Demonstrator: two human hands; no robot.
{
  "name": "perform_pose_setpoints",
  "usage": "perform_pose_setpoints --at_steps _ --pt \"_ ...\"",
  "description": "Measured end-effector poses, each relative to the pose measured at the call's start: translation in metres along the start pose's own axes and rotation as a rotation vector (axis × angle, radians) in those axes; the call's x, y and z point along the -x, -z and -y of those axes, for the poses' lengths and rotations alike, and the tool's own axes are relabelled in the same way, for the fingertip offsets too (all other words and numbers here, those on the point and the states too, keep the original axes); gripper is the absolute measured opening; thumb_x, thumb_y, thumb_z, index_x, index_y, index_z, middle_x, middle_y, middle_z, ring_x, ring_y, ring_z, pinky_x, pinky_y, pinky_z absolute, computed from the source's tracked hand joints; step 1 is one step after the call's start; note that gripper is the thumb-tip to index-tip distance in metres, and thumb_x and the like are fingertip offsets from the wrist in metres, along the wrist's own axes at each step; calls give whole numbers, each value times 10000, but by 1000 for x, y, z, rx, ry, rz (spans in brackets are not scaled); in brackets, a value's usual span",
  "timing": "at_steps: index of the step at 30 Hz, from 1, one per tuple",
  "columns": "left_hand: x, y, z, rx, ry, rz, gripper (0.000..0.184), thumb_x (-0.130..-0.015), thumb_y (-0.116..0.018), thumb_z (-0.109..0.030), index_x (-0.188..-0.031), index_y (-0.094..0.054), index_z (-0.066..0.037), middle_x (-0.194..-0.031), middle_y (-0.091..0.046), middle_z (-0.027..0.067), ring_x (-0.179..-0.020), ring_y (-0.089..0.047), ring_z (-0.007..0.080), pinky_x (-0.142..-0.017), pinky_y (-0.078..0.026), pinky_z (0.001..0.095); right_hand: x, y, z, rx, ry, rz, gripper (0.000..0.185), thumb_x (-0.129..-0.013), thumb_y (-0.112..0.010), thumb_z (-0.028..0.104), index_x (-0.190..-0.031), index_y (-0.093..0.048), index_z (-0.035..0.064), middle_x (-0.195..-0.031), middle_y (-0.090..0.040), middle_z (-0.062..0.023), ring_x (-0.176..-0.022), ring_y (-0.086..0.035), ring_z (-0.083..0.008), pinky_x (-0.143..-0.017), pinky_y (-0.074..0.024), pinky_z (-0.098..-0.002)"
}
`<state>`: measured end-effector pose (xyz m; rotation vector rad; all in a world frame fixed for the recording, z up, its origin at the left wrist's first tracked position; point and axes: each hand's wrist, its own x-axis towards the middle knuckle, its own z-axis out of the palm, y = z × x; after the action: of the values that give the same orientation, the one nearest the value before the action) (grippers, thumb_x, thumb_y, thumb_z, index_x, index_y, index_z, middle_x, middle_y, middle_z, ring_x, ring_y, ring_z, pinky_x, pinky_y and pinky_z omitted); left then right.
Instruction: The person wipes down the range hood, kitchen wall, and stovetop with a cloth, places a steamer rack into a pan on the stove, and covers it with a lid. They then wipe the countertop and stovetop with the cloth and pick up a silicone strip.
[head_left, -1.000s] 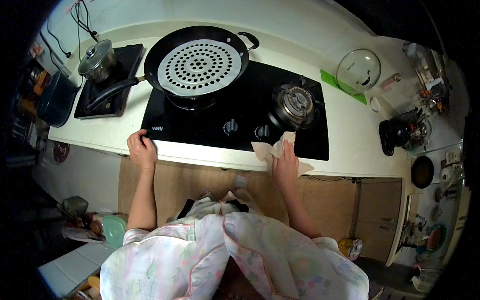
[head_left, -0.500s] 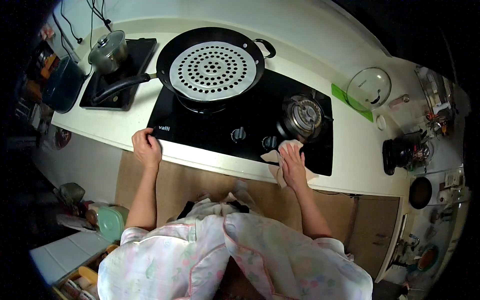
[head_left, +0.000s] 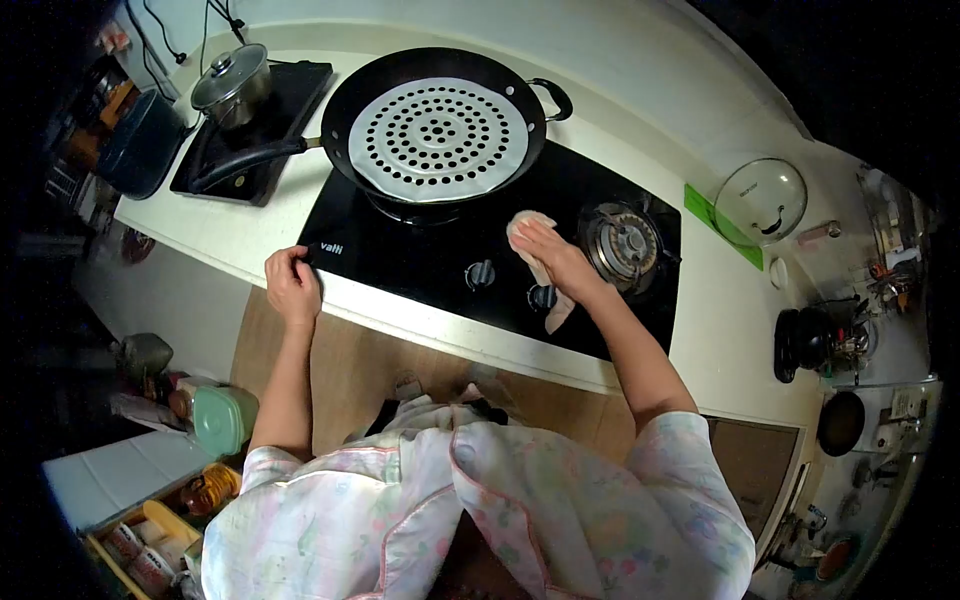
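White worktop [head_left: 725, 320]: carries the lot, with the person's left grip [head_left: 293, 290] curled at its near edge; from where I stand I can't tell whether those fingers are clasping anything.
Black glass cooktop [head_left: 400, 250]: set into the worktop, right under the right grip [head_left: 563, 262], its near-left corner just beside the left grip.
Dark pan [head_left: 430, 63]: ahead and to the left of the right grip, well apart from it, handle reaching left.
Perforated plate [head_left: 437, 152]: lying inside that pan, farther off than either grip.
Glass lid [head_left: 760, 200]: beyond and to the right of the right grip, past the burner.
Bare burner [head_left: 632, 243]: just to the right of the right grip.
Pale cloth [head_left: 561, 312]: held under the right grip, fingers laid over it, its tail trailing toward the person.
Right knob [head_left: 542, 296]: on the near side of the right grip, right against that tail.
Step in hand: wiping the glass, I'd judge.
Next move: calls for flat pressure and steering clear of the knob.
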<state>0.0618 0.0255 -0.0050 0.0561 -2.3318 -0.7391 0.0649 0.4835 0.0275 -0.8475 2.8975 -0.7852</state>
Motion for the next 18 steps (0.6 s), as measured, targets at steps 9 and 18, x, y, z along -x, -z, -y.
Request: perform_pose_setpoints --at_steps 9,18 --pt "2 -2 9 4 30 72 182 -833 -519 -54 -966 -643 -49 -983 -641 116 -995 -577 310 -886 -467 402 -105 -50 -12 410 -436 -441 547 -930 -499 210 -1381 -440 -93 -1483 -372 -270 -1412 -269 -421 -1178 -146 -529" --pt "3 -2 7 -15 -11 -2 132 -811 -555 -19 -896 -643 -71 -924 -654 66 -959 -591 275 -835 -485 385 -47 -88 56 325 -546 -314 602 -873 -498 38 -1443 -344 -84 -1513 -275 -344 -1414 -217 -531 -1169 -141 -583"
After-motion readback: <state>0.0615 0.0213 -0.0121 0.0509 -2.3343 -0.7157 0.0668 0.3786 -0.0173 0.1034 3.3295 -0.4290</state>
